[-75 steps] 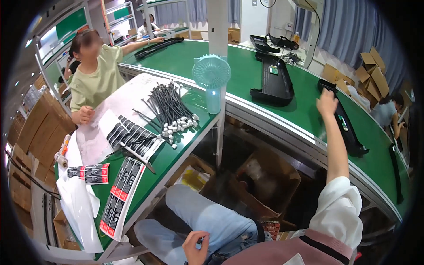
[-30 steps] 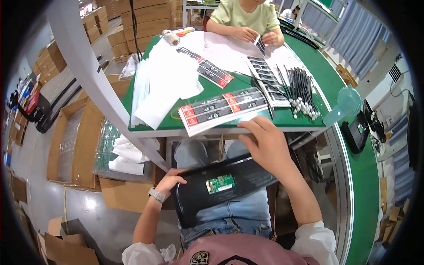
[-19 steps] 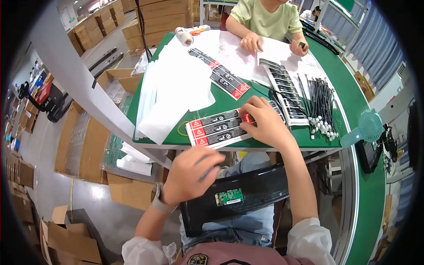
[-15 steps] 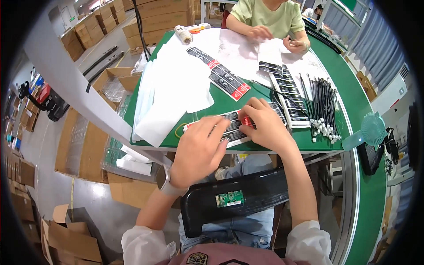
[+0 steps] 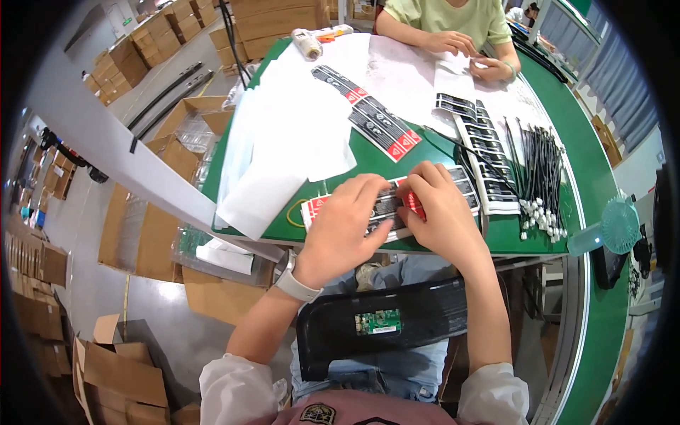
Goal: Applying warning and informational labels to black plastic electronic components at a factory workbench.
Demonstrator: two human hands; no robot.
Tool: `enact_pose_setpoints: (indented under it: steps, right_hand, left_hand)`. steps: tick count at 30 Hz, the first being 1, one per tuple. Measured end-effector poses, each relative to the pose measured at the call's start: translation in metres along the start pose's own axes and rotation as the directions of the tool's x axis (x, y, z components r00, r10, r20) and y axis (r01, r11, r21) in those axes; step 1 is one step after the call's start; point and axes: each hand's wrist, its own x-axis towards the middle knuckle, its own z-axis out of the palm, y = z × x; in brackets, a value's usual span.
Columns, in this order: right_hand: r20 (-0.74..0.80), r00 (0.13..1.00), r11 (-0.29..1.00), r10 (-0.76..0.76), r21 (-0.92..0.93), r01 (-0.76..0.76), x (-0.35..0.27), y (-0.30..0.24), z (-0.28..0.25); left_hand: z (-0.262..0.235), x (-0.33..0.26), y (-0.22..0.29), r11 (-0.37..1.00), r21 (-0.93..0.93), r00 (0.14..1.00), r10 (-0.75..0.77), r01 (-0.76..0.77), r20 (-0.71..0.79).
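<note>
My left hand (image 5: pixel 344 225) and my right hand (image 5: pixel 435 205) both rest on a sheet of black, white and red labels (image 5: pixel 462 191) at the near edge of the green table (image 5: pixel 276 227). Fingertips of both hands pinch at a label near the sheet's middle. A long black plastic part (image 5: pixel 418 319) with a small green circuit board (image 5: pixel 377 322) lies across my lap, below the hands. A white watch sits on my left wrist.
More label sheets (image 5: pixel 375 120) and white paper (image 5: pixel 283 149) cover the table. A bundle of black cables with white ends (image 5: pixel 540 177) lies to the right, near a teal fan (image 5: pixel 618 225). A person in a green shirt (image 5: pixel 453 28) works opposite. Cardboard boxes (image 5: pixel 113 368) stand on the floor.
I turned from the conveyor with the black part and laid it on my lap. Both hands have since come onto the label sheet, the left hand arriving last.
</note>
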Motion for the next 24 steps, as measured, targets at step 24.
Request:
enact_pose_setpoints:
  steps: [24]
  right_hand:
    - [-0.157, 0.904, 0.906, -0.397, 0.090, 0.413, -0.072, -0.066, -0.007]
  left_hand:
    - [-0.029, 0.002, -0.020, 0.676, -0.616, 0.913, -0.257, 0.404, 0.317]
